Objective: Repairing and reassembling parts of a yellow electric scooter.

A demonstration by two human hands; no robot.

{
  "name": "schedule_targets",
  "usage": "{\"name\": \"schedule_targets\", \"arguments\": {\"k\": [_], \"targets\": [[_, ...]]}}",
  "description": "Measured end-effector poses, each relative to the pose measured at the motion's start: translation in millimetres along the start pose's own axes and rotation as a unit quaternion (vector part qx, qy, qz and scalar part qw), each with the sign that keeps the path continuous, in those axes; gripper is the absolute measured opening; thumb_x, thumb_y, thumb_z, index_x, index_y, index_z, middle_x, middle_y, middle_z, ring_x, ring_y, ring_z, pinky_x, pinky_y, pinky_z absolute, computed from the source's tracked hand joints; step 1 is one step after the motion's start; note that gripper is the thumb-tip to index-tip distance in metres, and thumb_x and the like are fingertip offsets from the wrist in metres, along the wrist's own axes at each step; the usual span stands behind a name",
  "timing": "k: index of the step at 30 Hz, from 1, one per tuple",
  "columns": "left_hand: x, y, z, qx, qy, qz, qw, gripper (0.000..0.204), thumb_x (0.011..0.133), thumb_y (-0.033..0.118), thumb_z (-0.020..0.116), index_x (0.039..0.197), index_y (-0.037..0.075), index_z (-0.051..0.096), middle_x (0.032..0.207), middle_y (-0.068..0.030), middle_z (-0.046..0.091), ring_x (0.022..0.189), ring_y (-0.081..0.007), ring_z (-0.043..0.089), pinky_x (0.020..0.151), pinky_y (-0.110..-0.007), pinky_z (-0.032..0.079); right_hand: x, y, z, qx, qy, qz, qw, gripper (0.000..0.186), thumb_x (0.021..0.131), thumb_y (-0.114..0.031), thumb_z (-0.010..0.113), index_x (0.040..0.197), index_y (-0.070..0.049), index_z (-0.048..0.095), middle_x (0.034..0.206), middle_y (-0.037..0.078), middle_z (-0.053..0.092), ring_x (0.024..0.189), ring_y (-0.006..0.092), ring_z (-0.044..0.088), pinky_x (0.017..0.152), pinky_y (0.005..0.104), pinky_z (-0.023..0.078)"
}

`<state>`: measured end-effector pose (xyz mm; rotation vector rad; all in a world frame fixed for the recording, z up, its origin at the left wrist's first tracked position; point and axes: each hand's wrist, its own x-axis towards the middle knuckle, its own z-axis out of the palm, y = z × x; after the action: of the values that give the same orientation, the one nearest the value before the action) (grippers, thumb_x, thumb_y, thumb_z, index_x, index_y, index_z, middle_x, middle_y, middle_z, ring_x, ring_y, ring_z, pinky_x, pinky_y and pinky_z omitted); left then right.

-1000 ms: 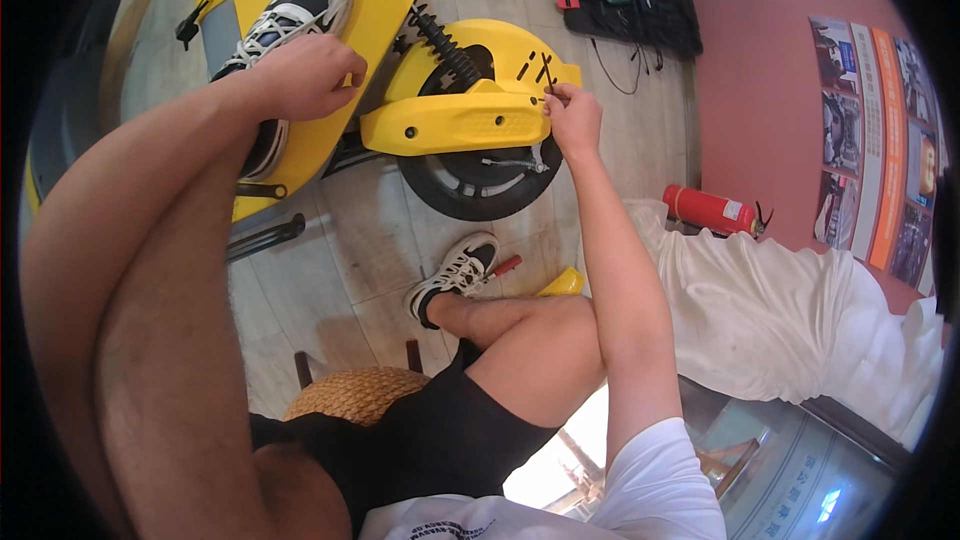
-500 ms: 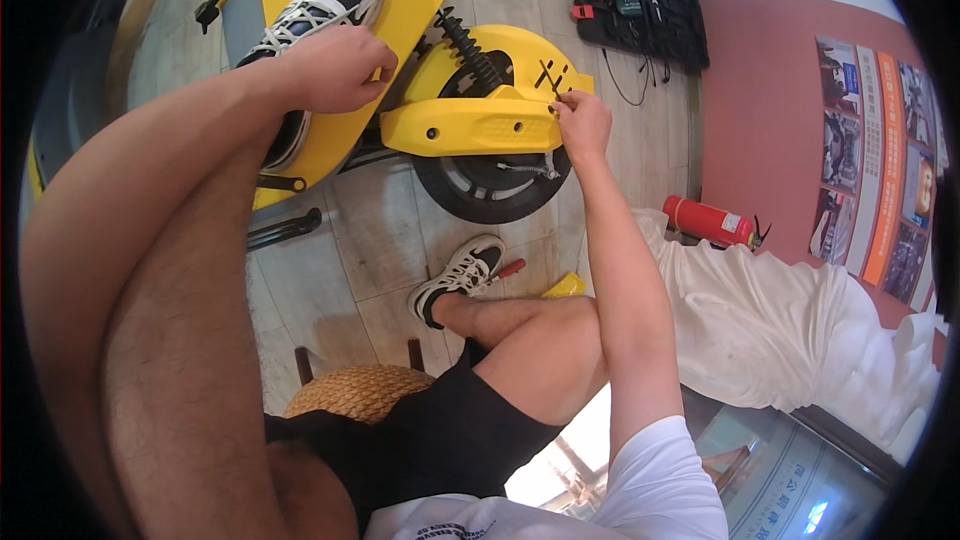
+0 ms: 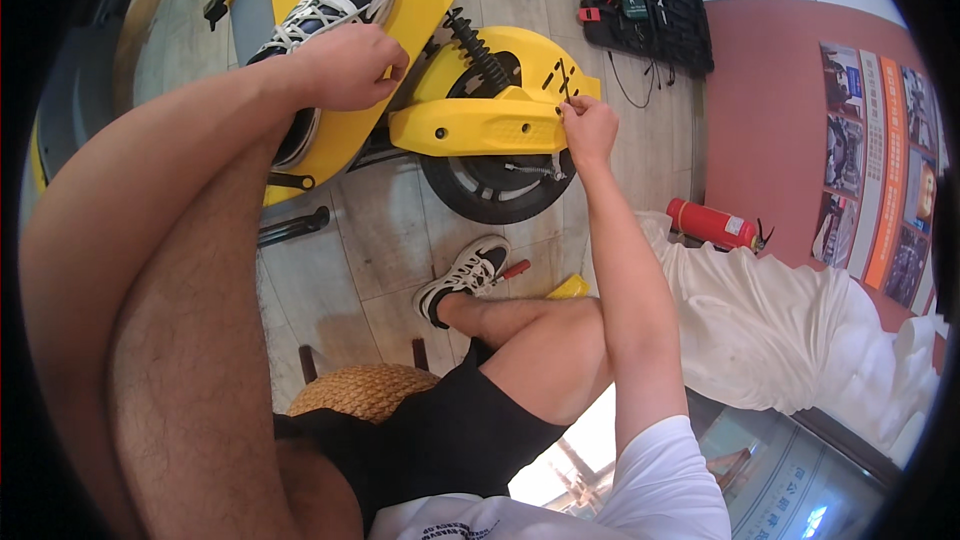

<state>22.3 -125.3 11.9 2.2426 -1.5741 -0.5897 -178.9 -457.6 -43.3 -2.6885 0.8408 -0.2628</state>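
My right hand (image 3: pixel 592 128) is closed, its fingertips pinching a thin dark hex key (image 3: pixel 566 82). The key reaches up from the fingers at the right end of a long yellow cover (image 3: pixel 470 128). Behind that cover are a yellow rear fender (image 3: pixel 530 52), a black coil shock absorber (image 3: pixel 478 52) and a wheel with a black tyre (image 3: pixel 470 202). My left hand (image 3: pixel 350 65) hangs over my shoe (image 3: pixel 335 10), fingers loosely curled with nothing visible in them. That shoe rests on the yellow body panel (image 3: pixel 428 0) of the scooter-like vehicle.
A black tool case (image 3: pixel 660 25) lies on the floor at the far right. A red-handled tool (image 3: pixel 515 269) is beside my other shoe (image 3: pixel 465 275), near a yellow piece (image 3: pixel 569 286). A red fire extinguisher (image 3: pixel 712 224) and white draped cloth (image 3: pixel 750 330) are at right; a woven stool (image 3: pixel 360 392) below.
The view has shifted slightly, so everything sits a little farther right. My right hand keeps its pinch on the hex key at the cover's end; my left hand keeps its pose.
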Motion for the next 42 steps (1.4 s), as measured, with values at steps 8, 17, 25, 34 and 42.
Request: {"name": "schedule_targets", "arguments": {"k": [8,17,25,34,42], "targets": [[-1.8,-1.5,0.6,0.005,0.013,0.005,1.0,0.015,0.08,0.011,0.062,0.091,0.003,0.07,0.082,-0.0165,0.068,0.086,-0.0354,0.066,0.079,-0.044,0.052,-1.1,-25.0,0.5,-0.019,-0.044,0.035,0.998,0.055,0.08,-0.007,0.068,0.134,-0.019,0.061,0.078,0.018,0.068,0.076,0.0341,0.068,0.076,0.0438,0.052],[0.8,-4.6,5.6,-0.016,0.042,0.025,0.999,0.017,0.078,0.012,0.058,0.086,0.004,0.071,0.079,-0.017,0.069,0.081,-0.0359,0.067,0.076,-0.045,0.054,9.1,6.2,9.2,-0.067,-0.06,-0.008,0.996,0.054,0.084,-0.01,0.066,0.136,-0.022,0.059,0.074,0.016,0.068,0.072,0.0297,0.068,0.074,0.0418,0.053],[-2.4,-5.7,4.7,-0.013,0.046,0.029,0.998,0.015,0.08,0.011,0.061,0.089,0.002,0.069,0.077,-0.0163,0.068,0.081,-0.0347,0.067,0.075,-0.043,0.052,12.8,24.3,12.3,-0.072,-0.09,0.03,0.993,0.036,0.086,-0.017,0.065,0.119,-0.003,0.069,0.073,0.012,0.072,0.073,0.025,0.072,0.072,0.0357,0.055],[3.5,-1.9,2.2,-0.036,0.064,0.017,0.997,0.015,0.079,0.012,0.059,0.084,0.002,0.07,0.078,-0.0169,0.068,0.081,-0.0357,0.067,0.077,-0.044,0.054,5.1,29.0,-12.0,-0.115,-0.131,-0.039,0.984,0.029,0.086,-0.021,0.066,0.107,-0.003,0.073,0.093,0.022,0.071,0.089,0.0375,0.069,0.081,0.0424,0.054],[1.4,-5.9,5.5,-0.034,0.068,0.016,0.997,0.014,0.08,0.011,0.061,0.087,0.002,0.07,0.078,-0.0162,0.068,0.08,-0.0345,0.066,0.076,-0.043,0.052,-6.9,1.7,-19.4,-0.165,-0.118,-0.01,0.979,0.023,0.084,-0.024,0.069,0.098,-0.007,0.076,0.091,0.019,0.07,0.086,0.0367,0.068,0.076,0.0436,0.054]]}}
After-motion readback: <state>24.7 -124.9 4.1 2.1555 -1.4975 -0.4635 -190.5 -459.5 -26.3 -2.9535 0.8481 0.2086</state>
